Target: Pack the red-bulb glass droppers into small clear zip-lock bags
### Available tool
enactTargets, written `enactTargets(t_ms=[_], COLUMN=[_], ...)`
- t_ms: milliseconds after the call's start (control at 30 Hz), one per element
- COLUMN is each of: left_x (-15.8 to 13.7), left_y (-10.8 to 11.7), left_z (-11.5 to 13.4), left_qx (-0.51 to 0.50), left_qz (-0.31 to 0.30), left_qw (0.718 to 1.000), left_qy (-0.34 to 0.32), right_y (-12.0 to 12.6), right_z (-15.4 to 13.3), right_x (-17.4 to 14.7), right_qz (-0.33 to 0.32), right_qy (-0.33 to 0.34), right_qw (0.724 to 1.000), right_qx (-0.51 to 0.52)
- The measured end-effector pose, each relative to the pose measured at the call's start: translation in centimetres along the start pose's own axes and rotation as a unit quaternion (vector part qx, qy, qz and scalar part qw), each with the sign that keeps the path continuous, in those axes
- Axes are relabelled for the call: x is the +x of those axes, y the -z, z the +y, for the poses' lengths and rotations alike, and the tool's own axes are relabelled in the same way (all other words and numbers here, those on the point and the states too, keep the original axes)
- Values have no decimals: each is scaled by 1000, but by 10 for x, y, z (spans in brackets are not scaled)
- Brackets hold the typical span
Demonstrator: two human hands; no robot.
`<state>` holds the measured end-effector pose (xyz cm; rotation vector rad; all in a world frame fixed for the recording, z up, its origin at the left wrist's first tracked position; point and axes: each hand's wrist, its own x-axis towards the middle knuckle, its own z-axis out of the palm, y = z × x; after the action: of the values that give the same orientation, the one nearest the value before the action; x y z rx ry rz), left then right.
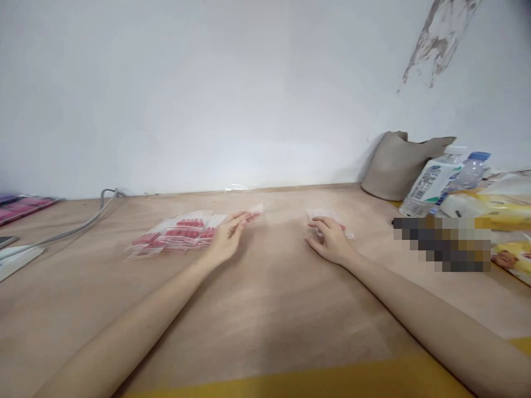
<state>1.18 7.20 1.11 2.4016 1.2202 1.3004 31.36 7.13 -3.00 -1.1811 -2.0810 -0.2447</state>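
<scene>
My left hand (227, 239) is closed, thumb against fingers, on a small clear zip bag (258, 209) with something red in it. Just left of that hand lies a loose pile of similar clear bags (182, 232), each with short red pieces inside. My right hand (329, 240) rests over another clear bag (321, 212) with red contents. Its fingers are curved and the thumb stands apart from them. The hand covers most of this bag.
A grey cable (89, 222) runs along the left, near a white flat object (19, 261) and pink packs (29, 207). To the right are a grey-brown bag-like container (394, 166), a clear bottle (431, 185), a blue-capped bottle (475, 168) and yellow packaging (477, 204).
</scene>
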Motion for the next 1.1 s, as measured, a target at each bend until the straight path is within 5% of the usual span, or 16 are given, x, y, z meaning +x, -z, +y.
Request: enactTargets(t_ms=[167, 367, 633, 900, 1100], left_x=[-9, -24, -38, -38, -31], left_y=[-35, -28, -12, -13, -17], left_z=[18, 20, 17, 18, 14], left_qx=[19, 66, 86, 94, 141], left_qz=[-91, -160, -157, -157, -122], left_qw=[994, 982, 983, 982, 974], left_qy=[-64, -82, -41, -45, -128], right_y=[-12, -19, -12, -13, -12], right_z=[-30, -41, -40, -41, -44], right_x=[10, 23, 19, 20, 23], right_qz=[7, 2, 31, 45, 36], right_qy=[72, 190, 262, 262, 281], right_qw=[997, 979, 963, 961, 952], right_qx=[-15, -70, -56, -81, -113])
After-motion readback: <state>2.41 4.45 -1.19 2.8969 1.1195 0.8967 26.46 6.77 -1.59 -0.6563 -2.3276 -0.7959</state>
